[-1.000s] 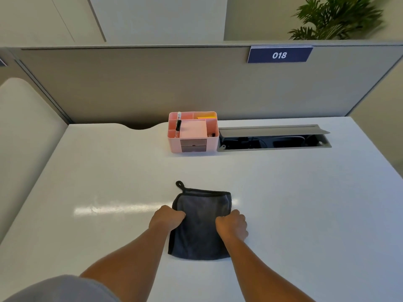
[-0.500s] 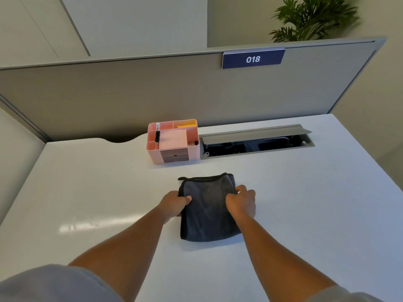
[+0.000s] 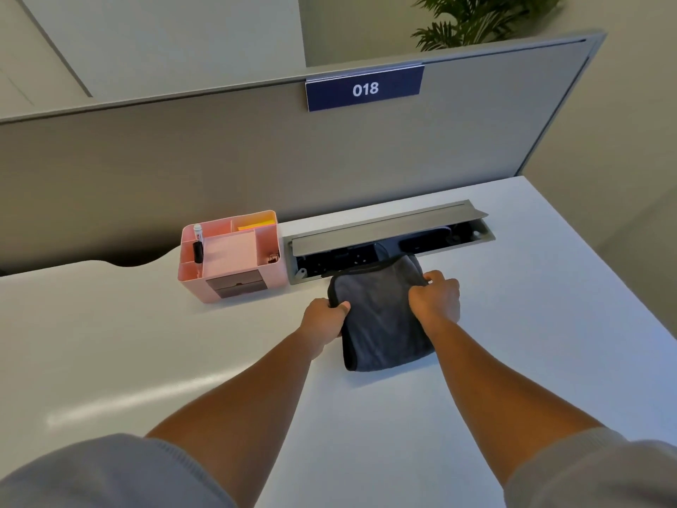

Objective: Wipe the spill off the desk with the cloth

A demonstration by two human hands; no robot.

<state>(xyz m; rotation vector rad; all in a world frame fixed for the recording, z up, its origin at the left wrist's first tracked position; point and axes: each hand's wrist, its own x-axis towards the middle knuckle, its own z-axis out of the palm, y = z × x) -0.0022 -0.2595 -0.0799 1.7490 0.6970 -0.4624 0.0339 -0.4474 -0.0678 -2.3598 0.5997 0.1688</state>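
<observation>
A dark grey cloth lies folded on the white desk, its far edge reaching over the rim of the cable tray opening. My left hand grips the cloth's left edge. My right hand grips its right edge. Both arms are stretched far forward. No spill shows on the desk surface around the cloth.
A pink desk organiser with a pen and sticky notes stands left of the cloth. The grey cable tray with its lid raised runs along the back. A grey partition with a blue 018 sign closes the rear.
Both hands have pushed the cloth away from me across the desk, from the middle up to the cable tray edge. The camera has tilted and moved forward.
</observation>
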